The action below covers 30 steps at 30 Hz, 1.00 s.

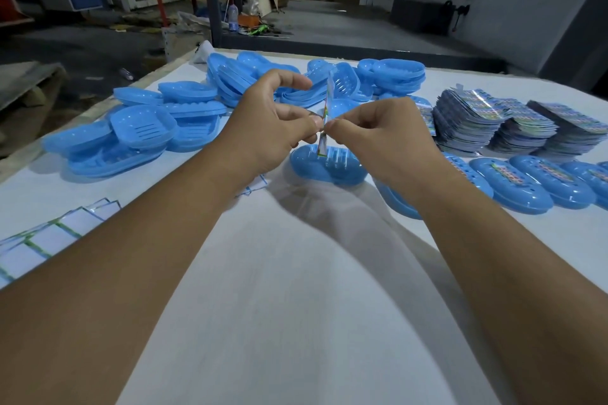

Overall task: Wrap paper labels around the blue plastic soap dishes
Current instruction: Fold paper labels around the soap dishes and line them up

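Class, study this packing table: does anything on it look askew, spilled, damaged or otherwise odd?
Nothing looks damaged or spilled. The unwrapped soap dishes on the left lie in a loose, tilted heap, and the label stacks lean and fan out. Both hands pinch one label edge-on above a dish.

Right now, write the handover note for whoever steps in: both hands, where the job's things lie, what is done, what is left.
Left hand: thumb and fingers pinch the paper label, held on edge.
Right hand: pinches the same label from the other side; the grip is shared.
Soap dish: on the white table just beneath the label, not yet wrapped.
Unwrapped dishes: heaped at the far left and middle.
Label stacks: far right.
Done: labelled dishes lined up on the right.
Left: wrap this dish, then work through the heap.
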{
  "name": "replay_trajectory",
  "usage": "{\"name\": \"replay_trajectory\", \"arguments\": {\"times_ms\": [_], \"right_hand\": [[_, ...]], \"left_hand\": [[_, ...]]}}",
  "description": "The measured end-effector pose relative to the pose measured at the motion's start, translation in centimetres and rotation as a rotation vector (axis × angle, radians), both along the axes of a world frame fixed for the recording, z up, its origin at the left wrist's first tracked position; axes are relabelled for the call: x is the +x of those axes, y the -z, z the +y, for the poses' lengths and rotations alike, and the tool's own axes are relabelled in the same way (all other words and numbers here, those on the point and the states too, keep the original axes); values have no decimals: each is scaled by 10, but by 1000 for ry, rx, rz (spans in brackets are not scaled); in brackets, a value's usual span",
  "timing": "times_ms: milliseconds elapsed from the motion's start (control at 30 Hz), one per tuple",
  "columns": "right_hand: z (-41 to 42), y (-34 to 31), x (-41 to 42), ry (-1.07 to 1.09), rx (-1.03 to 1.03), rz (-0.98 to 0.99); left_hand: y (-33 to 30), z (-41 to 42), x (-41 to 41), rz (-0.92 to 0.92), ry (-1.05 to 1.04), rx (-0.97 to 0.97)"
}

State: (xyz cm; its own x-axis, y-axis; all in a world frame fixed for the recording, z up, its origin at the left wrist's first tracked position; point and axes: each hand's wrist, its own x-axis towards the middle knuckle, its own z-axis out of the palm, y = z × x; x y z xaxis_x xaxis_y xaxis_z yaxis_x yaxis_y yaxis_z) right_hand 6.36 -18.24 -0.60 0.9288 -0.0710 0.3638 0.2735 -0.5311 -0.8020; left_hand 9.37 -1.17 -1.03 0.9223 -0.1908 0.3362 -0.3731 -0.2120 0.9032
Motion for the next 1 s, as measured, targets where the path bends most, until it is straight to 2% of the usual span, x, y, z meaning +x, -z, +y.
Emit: {"name": "replay_trajectory", "arguments": {"times_ms": [200, 400, 633, 933, 1000], "right_hand": [[-5, -1, 4, 56, 58, 72], [-10, -4, 5, 127, 63, 192], [-15, -5, 7, 167, 119, 243], [-16, -7, 6, 202, 145, 247], [-16, -7, 6, 197, 136, 246]], "left_hand": [[-1, 0, 4, 59, -153, 14], [-1, 8, 9, 70, -242, 128], [2, 16, 19, 135, -308, 290], [0, 32, 23, 114, -466, 574], [-5, 37, 20, 106, -518, 698]]}}
